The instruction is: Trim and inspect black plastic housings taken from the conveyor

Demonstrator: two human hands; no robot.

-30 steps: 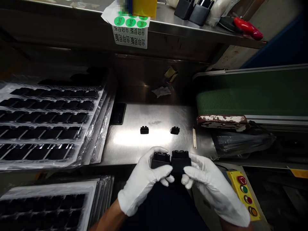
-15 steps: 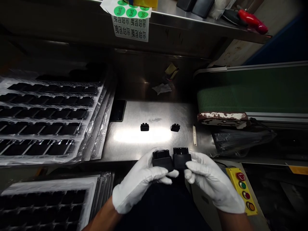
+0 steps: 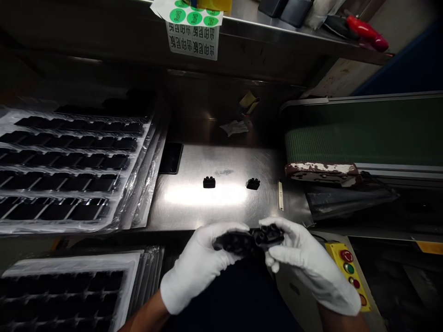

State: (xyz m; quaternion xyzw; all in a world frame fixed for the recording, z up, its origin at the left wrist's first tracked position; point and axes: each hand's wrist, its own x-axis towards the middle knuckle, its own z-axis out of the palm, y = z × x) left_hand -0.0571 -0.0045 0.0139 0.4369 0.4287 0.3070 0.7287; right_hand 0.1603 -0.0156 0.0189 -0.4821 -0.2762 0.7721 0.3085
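Note:
Both my hands wear white gloves and are held in front of the bench edge. My left hand is closed around a black plastic part, its knobbly side turned toward me and slightly blurred. In my right hand is a similar black plastic part, with round studs or openings showing on its face. The two parts meet or nearly meet at their inner edges; I cannot tell which. Beyond them on the metal bench lie a small black piece with knobs along its top and a second small black piece.
Stacked plastic-wrapped trays of black parts fill the left side. A phone and a beige strip lie on the bench. At right are a green conveyor and a yellow button box. A shelf overhangs the back.
Both hands have tilted the black parts, so their knobbly faces now show instead of their smooth sides. The right hand's fingers have moved up over the top of its part.

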